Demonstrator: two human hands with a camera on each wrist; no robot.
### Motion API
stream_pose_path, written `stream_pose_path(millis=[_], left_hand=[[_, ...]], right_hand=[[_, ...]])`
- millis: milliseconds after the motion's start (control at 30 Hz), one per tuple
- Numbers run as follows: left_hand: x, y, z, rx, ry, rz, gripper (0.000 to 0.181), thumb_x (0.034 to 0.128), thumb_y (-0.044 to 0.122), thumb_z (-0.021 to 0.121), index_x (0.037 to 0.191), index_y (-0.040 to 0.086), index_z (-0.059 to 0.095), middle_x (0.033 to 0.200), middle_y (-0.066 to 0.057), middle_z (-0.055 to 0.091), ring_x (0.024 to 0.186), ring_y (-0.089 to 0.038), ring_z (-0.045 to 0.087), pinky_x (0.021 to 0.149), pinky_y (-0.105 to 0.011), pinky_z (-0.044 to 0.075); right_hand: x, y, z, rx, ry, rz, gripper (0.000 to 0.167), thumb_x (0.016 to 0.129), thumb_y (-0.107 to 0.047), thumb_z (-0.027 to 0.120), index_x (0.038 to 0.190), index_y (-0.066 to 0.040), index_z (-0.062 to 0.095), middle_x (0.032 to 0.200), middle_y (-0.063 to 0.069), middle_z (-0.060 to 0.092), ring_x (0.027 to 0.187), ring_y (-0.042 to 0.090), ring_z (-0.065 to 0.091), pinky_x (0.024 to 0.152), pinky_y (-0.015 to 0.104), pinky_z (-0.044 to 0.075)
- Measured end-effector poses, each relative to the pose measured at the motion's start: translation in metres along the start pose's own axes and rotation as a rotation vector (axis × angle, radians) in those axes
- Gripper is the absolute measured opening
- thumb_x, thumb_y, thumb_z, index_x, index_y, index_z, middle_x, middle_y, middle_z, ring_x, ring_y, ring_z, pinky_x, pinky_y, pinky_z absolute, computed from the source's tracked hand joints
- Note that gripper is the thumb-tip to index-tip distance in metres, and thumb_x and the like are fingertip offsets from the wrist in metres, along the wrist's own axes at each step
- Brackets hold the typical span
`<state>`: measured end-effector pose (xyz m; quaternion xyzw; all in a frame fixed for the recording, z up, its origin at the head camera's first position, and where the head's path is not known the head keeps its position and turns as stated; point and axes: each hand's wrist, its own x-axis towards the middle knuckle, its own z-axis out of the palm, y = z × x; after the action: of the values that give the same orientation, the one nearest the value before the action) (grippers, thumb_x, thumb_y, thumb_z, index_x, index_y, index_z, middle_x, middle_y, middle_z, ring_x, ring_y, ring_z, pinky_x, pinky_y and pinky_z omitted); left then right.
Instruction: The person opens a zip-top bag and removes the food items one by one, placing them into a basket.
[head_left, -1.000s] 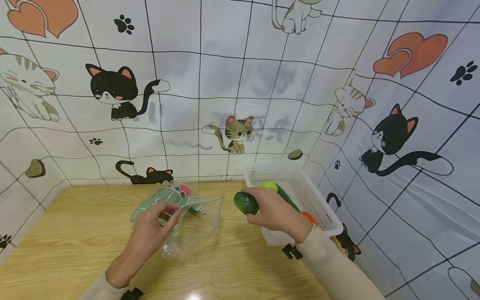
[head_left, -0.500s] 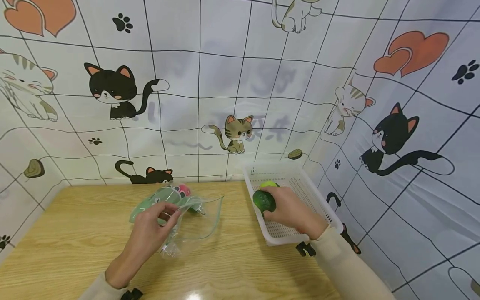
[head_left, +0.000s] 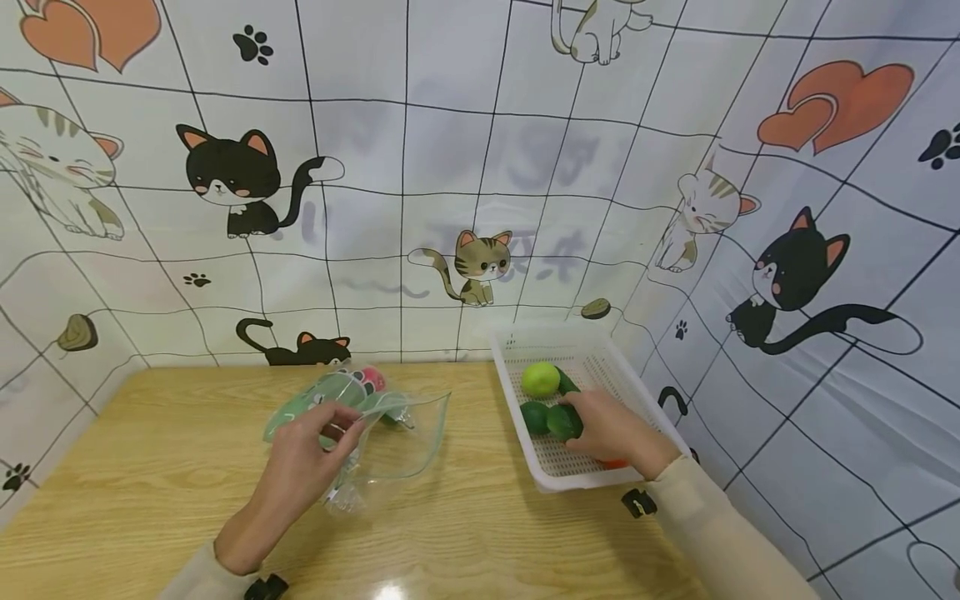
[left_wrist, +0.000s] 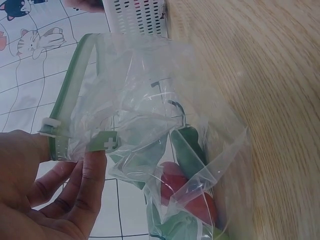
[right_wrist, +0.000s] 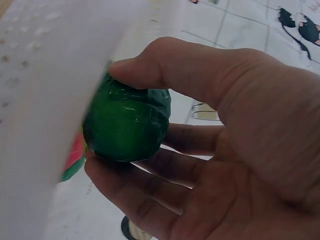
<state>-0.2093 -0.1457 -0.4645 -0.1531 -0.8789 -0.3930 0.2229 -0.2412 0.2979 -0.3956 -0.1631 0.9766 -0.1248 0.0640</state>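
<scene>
My left hand [head_left: 303, 462] pinches the rim of a clear zip bag [head_left: 408, 450], whose mouth gapes to the right. Through the bag [left_wrist: 140, 80] in the left wrist view show a dark green long thing [left_wrist: 188, 150] and red ones [left_wrist: 174, 181]. Over the white basket [head_left: 551, 482], my right hand [head_left: 615, 429] has thumb and fingers around a dark green, roundish vegetable [head_left: 564, 422]; the right wrist view shows this green piece [right_wrist: 127, 122] close up. Another dark green piece [head_left: 534, 417] touches it on the left. A lime-green ball [head_left: 541, 380] lies behind them.
Partly under my right hand, an orange-red thing [head_left: 615, 463] and a longer green one [head_left: 566, 382] lie in the basket. A green package with a pink part [head_left: 372, 379] lies behind the bag. The patterned wall sheet [head_left: 435, 167] rises behind the wooden table [head_left: 465, 533].
My right hand has moved right and into the basket, from beside its left edge, with a green piece in its grip at first. Two green pieces now show side by side. My left hand has stayed.
</scene>
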Motion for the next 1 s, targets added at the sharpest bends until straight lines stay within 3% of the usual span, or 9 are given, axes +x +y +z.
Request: stream_pose_path(millis=[167, 267, 400, 667, 800, 1000], left_hand=[[0.0, 0.0, 0.0, 0.002, 0.009, 0.012, 0.008, 0.1041, 0.008, 0.088, 0.11, 0.012, 0.083, 0.098, -0.001, 0.086, 0.083, -0.016, 0.082, 0.068, -0.023, 0.065], [0.001, 0.0, 0.001, 0.01, 0.005, 0.011, 0.008, 0.1042, 0.008, 0.087, 0.11, 0.012, 0.083, 0.098, -0.001, 0.086, 0.084, -0.016, 0.082, 0.07, -0.024, 0.066], [0.0, -0.001, 0.0, 0.009, -0.006, -0.002, 0.009, 0.1042, 0.007, 0.087, 0.11, 0.012, 0.083, 0.098, -0.001, 0.086, 0.084, -0.015, 0.082, 0.071, -0.024, 0.066], [0.0, -0.001, -0.001, 0.001, -0.023, -0.024, 0.008, 0.1053, 0.008, 0.086, 0.112, 0.011, 0.082, 0.099, -0.003, 0.086, 0.087, -0.017, 0.082, 0.071, -0.023, 0.066], [-0.001, -0.001, -0.001, 0.005, -0.025, -0.029, 0.008, 0.1052, 0.008, 0.086, 0.111, 0.011, 0.082, 0.099, -0.003, 0.086, 0.087, -0.017, 0.082, 0.072, -0.024, 0.066], [-0.001, -0.001, -0.002, -0.015, -0.014, -0.027, 0.007, 0.1056, 0.01, 0.087, 0.111, 0.013, 0.083, 0.101, -0.001, 0.087, 0.087, -0.016, 0.082, 0.072, -0.024, 0.067]], right_hand=[[-0.001, 0.011, 0.003, -0.016, -0.052, 0.039, 0.066, 0.086, -0.005, 0.098, 0.145, 0.006, 0.07, 0.131, 0.017, 0.082, 0.109, 0.024, 0.076, 0.097, 0.049, 0.067], [0.0, 0.014, 0.004, -0.017, -0.077, 0.056, 0.063, 0.086, -0.005, 0.098, 0.142, 0.005, 0.071, 0.126, 0.015, 0.082, 0.103, 0.022, 0.073, 0.092, 0.045, 0.067], [0.002, 0.017, 0.006, -0.02, -0.104, 0.05, 0.055, 0.085, -0.004, 0.098, 0.134, 0.003, 0.074, 0.114, 0.01, 0.08, 0.093, 0.019, 0.067, 0.083, 0.038, 0.062], [0.005, 0.021, 0.013, -0.022, -0.114, 0.027, 0.053, 0.082, 0.0, 0.097, 0.132, 0.002, 0.078, 0.11, 0.004, 0.078, 0.091, 0.018, 0.061, 0.083, 0.036, 0.056], [0.004, 0.022, 0.014, -0.03, -0.106, 0.03, 0.04, 0.083, 0.001, 0.095, 0.121, -0.001, 0.081, 0.103, 0.004, 0.076, 0.089, 0.019, 0.061, 0.084, 0.038, 0.056], [0.003, 0.019, 0.011, -0.036, -0.086, 0.067, 0.036, 0.086, -0.001, 0.095, 0.119, 0.001, 0.081, 0.115, 0.013, 0.082, 0.096, 0.021, 0.068, 0.095, 0.048, 0.066]])
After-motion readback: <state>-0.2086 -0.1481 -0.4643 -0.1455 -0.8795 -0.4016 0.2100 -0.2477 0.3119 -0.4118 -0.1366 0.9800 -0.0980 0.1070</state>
